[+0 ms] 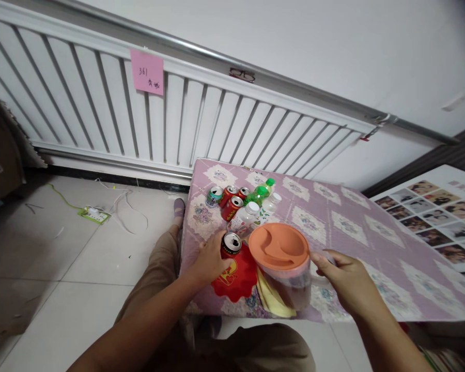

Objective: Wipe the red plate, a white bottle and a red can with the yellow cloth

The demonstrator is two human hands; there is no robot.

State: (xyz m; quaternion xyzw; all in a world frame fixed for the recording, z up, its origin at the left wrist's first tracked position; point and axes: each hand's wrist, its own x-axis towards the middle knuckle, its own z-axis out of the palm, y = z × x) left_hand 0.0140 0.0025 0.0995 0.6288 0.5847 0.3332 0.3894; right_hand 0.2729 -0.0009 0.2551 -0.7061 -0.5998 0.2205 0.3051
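Behind the table (333, 219) runs the radiator (213, 116), bearing a note (147, 72). Toward the table's back left, cans (229, 211) stand left of bottles (245, 220). Nearer, the left hand (212, 262) holds another can (231, 243) at the back edge of the mat (240, 281). To their right is the pitcher (279, 245), right hand (346, 276) at its right side; a cloth (272, 297) lies between mat and pitcher. A power strip (95, 215) lies left on the floor (73, 315).

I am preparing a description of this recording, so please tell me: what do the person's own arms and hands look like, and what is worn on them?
The left hand and the right hand wear no gloves. Both forearms are without sleeves as far as they show, and no watch, bracelet or ring is visible.
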